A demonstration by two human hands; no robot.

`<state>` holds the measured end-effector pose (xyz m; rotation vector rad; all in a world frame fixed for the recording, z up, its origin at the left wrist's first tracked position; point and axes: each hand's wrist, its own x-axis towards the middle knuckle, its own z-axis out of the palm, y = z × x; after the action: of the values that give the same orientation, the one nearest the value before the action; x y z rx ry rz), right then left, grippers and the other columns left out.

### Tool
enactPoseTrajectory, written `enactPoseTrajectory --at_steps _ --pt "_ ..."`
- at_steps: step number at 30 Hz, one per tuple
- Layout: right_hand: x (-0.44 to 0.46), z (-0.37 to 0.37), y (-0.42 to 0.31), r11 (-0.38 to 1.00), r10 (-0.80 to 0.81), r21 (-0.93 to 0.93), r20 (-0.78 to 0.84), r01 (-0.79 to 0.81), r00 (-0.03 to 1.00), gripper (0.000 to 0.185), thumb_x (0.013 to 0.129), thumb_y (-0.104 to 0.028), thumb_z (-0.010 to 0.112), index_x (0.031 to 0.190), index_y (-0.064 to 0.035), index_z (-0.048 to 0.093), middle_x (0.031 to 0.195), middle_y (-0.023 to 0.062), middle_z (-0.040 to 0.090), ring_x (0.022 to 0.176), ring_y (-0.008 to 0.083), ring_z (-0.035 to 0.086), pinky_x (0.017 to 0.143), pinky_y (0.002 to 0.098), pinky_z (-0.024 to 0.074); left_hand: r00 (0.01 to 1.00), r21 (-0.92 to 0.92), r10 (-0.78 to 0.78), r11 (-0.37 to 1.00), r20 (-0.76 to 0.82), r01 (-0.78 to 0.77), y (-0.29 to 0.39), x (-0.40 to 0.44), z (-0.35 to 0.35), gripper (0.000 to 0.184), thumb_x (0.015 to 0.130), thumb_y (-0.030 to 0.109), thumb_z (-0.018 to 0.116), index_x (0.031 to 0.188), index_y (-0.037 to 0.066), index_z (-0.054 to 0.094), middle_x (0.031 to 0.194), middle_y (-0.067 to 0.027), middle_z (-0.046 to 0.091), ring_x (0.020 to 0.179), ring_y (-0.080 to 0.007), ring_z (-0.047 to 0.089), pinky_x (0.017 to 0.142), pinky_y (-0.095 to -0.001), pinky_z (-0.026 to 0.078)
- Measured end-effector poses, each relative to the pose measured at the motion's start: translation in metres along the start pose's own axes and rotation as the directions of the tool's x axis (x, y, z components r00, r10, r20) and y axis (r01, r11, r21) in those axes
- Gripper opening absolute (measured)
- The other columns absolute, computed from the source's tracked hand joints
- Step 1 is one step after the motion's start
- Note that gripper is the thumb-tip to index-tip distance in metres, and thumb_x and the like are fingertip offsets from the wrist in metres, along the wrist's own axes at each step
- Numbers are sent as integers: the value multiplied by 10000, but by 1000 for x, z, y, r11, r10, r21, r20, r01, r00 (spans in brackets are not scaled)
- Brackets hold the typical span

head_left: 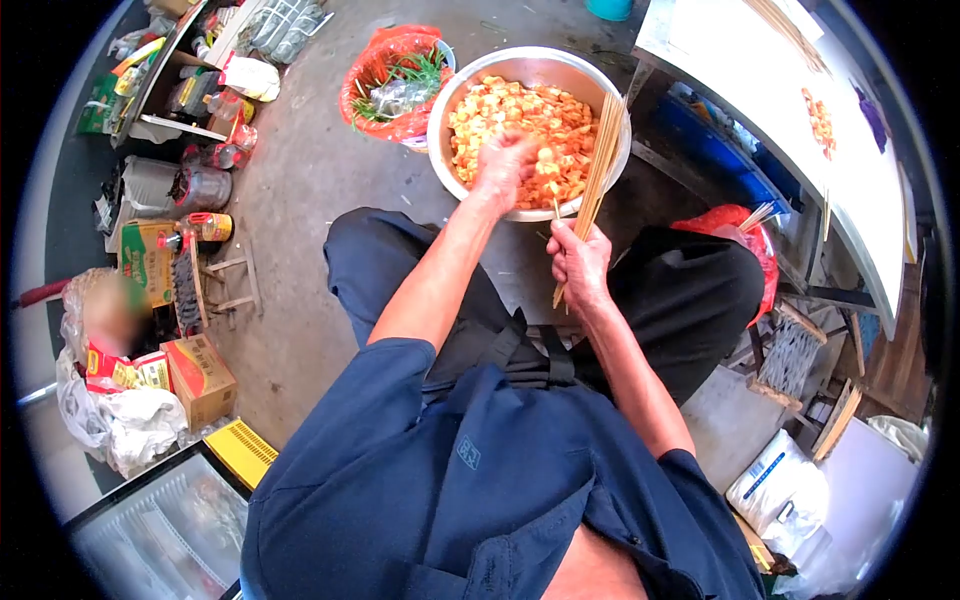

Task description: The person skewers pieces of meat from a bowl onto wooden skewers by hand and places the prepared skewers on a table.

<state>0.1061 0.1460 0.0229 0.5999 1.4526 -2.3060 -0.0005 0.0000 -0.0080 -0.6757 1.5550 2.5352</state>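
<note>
My right hand (580, 262) is closed around a bundle of thin wooden skewers (603, 150), which points up past the rim of a wide metal basin (440, 150). From the same hand a single skewer (557, 207) sticks out, with small orange-coated pieces (547, 170) threaded on its upper part. Over the left side of the basin is my left hand (505, 163), its fingers curled together close to the threaded pieces; what they pinch is hidden. Chopped, sauce-coated pieces of what looks like meat (500, 105) fill much of the basin.
A red bag with green stalks (400, 90) stands left of the basin. At the right is a white table (720, 70) with loaded skewers (818, 122) and more sticks. A red bag (728, 222) sits beside my right knee. Boxes (198, 380) and jars line the left.
</note>
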Motion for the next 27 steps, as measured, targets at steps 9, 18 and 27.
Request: enactPoseTrajectory --at_steps 9,18,27 --pt "-9 -17 6 1000 6 9 -53 -6 999 132 856 -133 633 872 -38 543 587 18 528 360 53 366 319 204 270 816 843 566 376 120 -384 7 29 -37 92 746 86 628 786 24 683 683 -68 661 633 -145 635 577 -317 491" --pt "-17 -22 4 1000 -7 -22 -65 5 998 131 867 -145 630 873 -47 544 585 7 524 370 49 378 322 202 281 833 884 295 -159 467 -439 10 20 -3 205 697 100 588 883 62 665 964 -157 582 931 -346 581 754 -451 475" --pt "-21 -20 6 999 -8 -34 -69 6 998 118 870 -140 620 853 -50 546 575 1 516 364 47 365 316 198 271 763 845 373 -147 528 -514 7 20 -11 86 692 108 584 752 53 614 896 -162 593 843 -373 597 695 -467 472"
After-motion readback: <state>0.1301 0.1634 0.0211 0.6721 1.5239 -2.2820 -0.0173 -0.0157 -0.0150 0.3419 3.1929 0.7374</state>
